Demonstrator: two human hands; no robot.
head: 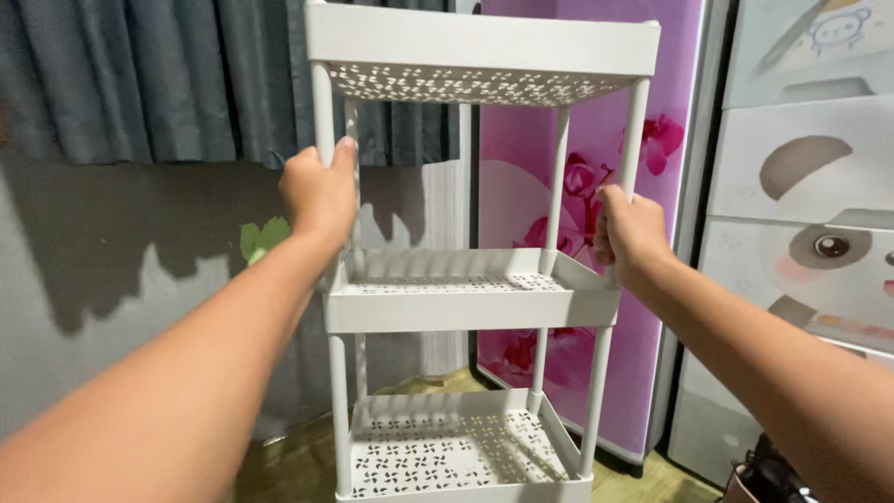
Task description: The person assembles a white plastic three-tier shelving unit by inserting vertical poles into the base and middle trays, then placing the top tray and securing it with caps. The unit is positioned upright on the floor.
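Note:
A white plastic rack (470, 303) with three perforated shelves stands upright in front of me. My left hand (319, 193) is wrapped around its front left post, between the top shelf (480, 42) and the middle shelf. My right hand (630, 233) grips the front right post at about the same height. All three shelves hold nothing. The bottom shelf (456, 456) sits close to the floor.
Grey curtains (140, 74) hang over a grey wall behind the rack on the left. A wardrobe with pink flower print (577, 168) stands right behind it. A white panda-print drawer cabinet (810, 242) is at the right. A dark bag (768, 475) lies at the lower right.

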